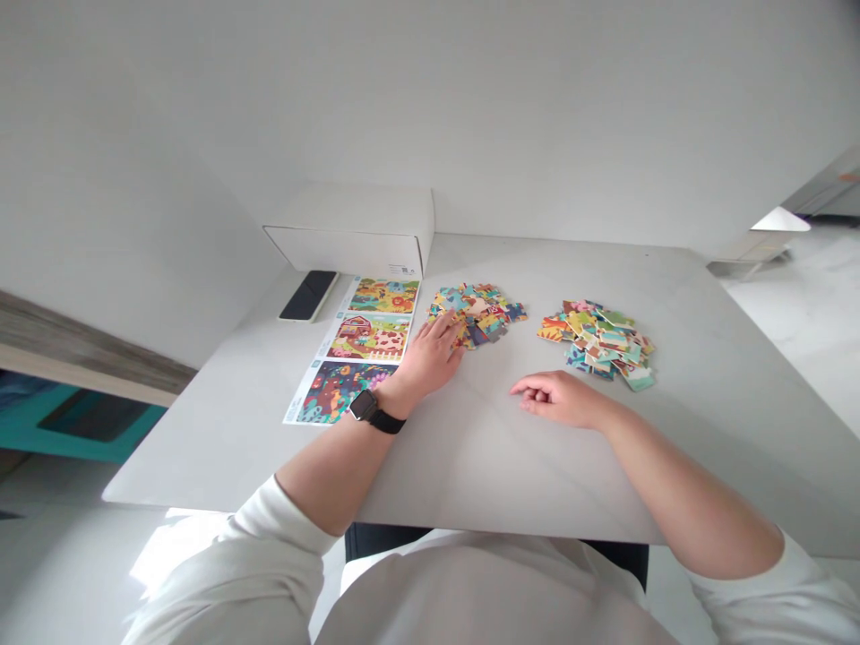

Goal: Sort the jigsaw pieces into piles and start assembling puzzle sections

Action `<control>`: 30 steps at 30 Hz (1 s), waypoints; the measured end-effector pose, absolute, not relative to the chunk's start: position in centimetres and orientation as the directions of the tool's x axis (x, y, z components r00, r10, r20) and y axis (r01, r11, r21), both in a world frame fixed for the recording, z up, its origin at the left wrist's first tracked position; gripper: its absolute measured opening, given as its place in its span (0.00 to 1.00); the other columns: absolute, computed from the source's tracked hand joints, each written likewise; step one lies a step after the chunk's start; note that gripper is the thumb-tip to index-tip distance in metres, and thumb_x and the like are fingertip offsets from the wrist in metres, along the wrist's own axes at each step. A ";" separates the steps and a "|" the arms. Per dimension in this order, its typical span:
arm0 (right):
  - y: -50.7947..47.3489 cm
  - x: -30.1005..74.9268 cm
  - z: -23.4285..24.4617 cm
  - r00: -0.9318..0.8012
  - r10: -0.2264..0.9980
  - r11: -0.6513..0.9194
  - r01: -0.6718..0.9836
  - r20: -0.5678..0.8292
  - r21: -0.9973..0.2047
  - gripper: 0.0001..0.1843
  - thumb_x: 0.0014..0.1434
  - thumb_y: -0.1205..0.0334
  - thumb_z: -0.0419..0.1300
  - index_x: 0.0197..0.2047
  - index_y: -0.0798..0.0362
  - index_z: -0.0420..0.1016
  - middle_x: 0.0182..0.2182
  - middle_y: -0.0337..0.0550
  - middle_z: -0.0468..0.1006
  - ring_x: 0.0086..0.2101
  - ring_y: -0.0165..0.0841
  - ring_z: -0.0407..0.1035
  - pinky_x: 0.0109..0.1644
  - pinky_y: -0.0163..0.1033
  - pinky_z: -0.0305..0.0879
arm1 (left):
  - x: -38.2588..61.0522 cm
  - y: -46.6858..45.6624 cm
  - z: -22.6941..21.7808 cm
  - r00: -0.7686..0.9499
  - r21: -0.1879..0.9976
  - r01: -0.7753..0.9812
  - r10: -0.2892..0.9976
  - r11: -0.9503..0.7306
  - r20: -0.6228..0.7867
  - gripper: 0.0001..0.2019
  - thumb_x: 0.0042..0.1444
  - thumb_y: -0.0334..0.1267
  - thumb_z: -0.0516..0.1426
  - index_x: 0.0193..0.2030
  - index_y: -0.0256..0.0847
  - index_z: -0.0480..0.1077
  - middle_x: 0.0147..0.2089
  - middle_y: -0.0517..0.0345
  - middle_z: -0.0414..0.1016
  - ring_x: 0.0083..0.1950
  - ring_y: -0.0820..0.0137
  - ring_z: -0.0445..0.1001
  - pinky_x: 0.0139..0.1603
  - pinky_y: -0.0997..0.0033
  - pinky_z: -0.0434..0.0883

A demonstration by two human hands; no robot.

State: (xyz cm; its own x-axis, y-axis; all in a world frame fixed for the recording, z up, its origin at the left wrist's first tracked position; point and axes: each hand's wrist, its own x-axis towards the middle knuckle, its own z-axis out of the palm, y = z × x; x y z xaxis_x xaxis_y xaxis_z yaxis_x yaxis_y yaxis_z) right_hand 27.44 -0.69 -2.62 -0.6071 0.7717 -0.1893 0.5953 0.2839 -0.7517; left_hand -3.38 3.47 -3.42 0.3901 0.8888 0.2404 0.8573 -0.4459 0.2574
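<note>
My left hand (434,358), with a black watch (365,406) on its wrist, lies palm down with fingers stretched out. Its fingertips touch the near left side of a pile of jigsaw puzzle pieces (487,309). Whether a piece lies beneath the fingers is hidden. My right hand (557,399) rests on the table, index finger pointing left and the other fingers curled in, with nothing visible in it. Beyond it, to the right, is a second heap of puzzle pieces (608,340). Left of my left hand lies a sheet with three colourful pictures (366,336), partly covered by my wrist.
A white box (346,249) stands at the back left of the pale table (470,475), against the wall. In front of it, a phone (309,296) lies beside the picture sheet. The table's near edge runs just in front of my body.
</note>
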 end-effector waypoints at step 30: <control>5.0 41.2 -1.8 0.359 0.931 -0.310 0.871 0.064 -0.382 0.20 0.59 0.45 0.69 0.45 0.51 0.87 0.42 0.51 0.88 0.40 0.44 0.80 0.43 0.44 0.70 | -1.7 0.2 -2.6 0.753 0.421 0.437 0.579 -0.795 0.313 0.14 0.73 0.38 0.57 0.59 0.44 0.80 0.60 0.47 0.83 0.61 0.59 0.80 0.65 0.55 0.76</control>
State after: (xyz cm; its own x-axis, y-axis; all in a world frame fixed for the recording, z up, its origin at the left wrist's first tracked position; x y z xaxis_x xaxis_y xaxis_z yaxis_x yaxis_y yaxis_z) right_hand 41.23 5.01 -1.79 0.3590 0.9311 0.0638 0.8709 -0.3097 -0.3816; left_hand -1.69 0.15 -2.64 0.7527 0.5789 0.3135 0.4365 -0.7953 0.4206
